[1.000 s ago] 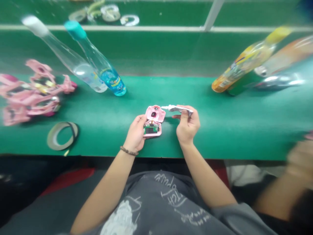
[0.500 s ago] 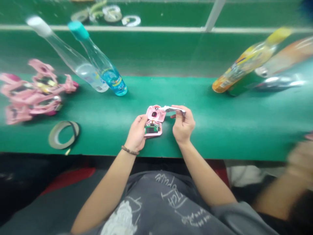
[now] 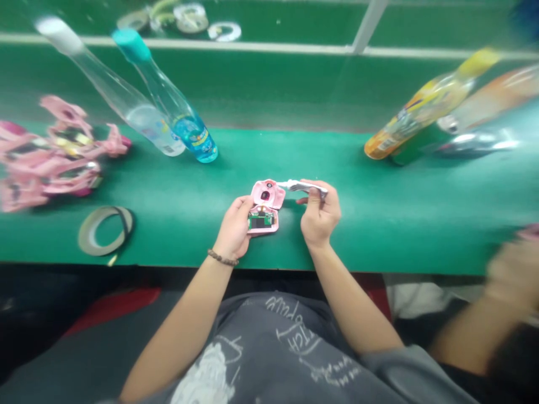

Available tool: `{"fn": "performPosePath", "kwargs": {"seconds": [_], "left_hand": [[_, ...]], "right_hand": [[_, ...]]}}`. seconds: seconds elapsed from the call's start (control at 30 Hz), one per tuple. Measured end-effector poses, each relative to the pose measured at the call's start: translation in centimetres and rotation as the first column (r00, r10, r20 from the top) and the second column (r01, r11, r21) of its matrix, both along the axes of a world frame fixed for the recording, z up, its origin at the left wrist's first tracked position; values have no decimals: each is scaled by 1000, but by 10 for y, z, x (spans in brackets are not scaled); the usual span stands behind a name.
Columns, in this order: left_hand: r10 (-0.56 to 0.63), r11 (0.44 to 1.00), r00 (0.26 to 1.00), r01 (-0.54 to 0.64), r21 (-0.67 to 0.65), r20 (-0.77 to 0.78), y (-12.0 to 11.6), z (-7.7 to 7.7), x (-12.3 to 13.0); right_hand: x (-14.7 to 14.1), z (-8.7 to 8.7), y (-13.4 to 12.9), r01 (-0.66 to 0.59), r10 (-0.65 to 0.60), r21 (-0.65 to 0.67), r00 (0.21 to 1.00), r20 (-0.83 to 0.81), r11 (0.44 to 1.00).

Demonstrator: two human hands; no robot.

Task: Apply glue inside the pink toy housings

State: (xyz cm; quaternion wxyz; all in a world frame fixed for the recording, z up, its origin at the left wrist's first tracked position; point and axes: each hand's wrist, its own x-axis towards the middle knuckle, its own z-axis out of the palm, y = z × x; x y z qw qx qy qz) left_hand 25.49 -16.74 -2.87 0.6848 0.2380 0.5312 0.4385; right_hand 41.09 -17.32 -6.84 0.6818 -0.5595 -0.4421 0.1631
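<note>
Shifted slightly rightward since the earlier frame: right hand (image 3: pixel 320 216), pinching a silver squeeze tube (image 3: pixel 304 187) between thumb and fingers, nozzle just beside a pink toy camera shell (image 3: pixel 265 193). Across the green workbench mat (image 3: pixel 379 224), plastic drink bottles (image 3: pixel 191 137) and a heap of pink moulded parts (image 3: pixel 54 157) off to the sides, a tape roll (image 3: pixel 105 230) nearer. Mid-mat, that opened shell, held against the mat by the left hand (image 3: pixel 233 227), fingers curled over its edge, green circuit board (image 3: pixel 260 221) exposed. Best kept: a light, controlled pinch, shell flat and steady, nozzle tip clear of the board.
</note>
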Motion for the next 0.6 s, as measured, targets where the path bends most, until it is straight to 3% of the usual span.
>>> {"fn": "performPosePath", "kwargs": {"seconds": [0.07,0.23,0.6], "left_hand": [[-6,1000,1000,6,-10,2,1,-2,-1],[-11,999,1000,11,-48,-8,3,-7,-3],[10,1000,1000,-10,-1,26,1,-4,0]], "right_hand": [[3,-4,3,14,-16,-15,995,-102,1000],[7,-20,11,-81,54,-77,952,-302,994],[-3,-12,2,-119,102,-68,970,-222,991]]}}
